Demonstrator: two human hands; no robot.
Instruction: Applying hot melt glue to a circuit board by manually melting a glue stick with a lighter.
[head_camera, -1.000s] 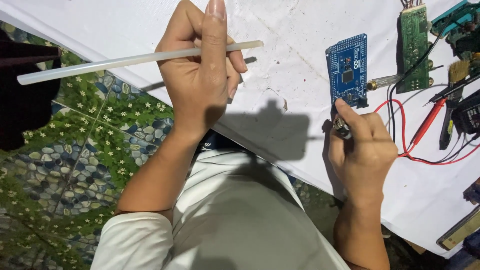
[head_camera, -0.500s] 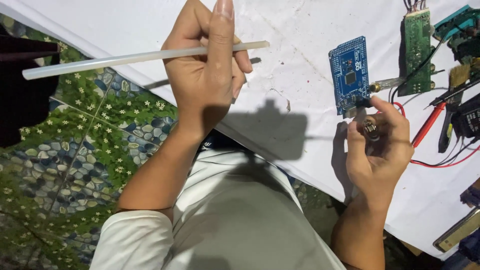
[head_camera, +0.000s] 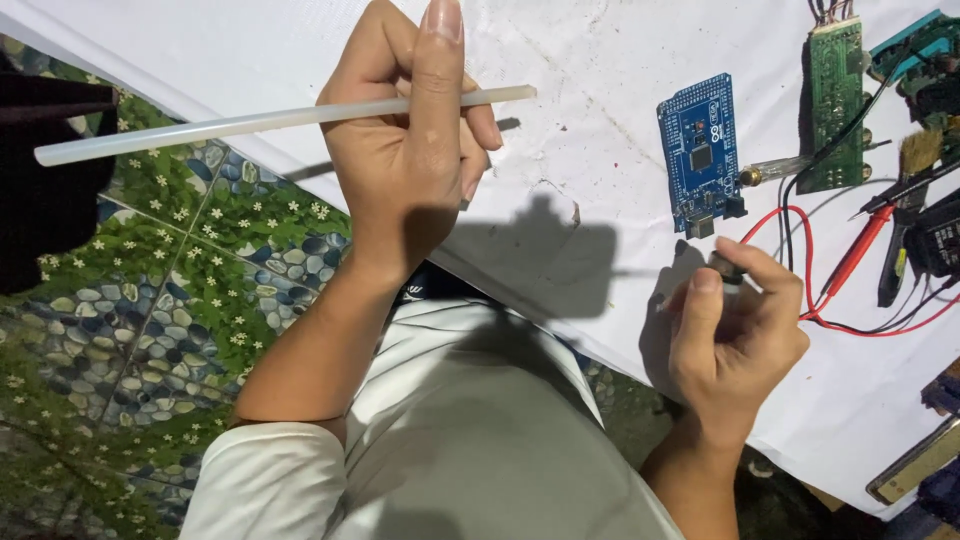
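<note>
glue stick (head_camera: 250, 123) in left hand (head_camera: 410, 170)

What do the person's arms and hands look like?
Both hands, the left hand and the right hand, are bare: no gloves, rings or watch. The forearms are bare too. A short white sleeve covers the left upper arm.

The right hand (head_camera: 735, 335) has drawn back from the lower edge of the blue circuit board (head_camera: 700, 150), where its fingers (head_camera: 700, 300) rested a second ago. It now sits lower in the right of the frame, turned up, pinching a small dark part (head_camera: 727, 268) clear of the board.
</note>
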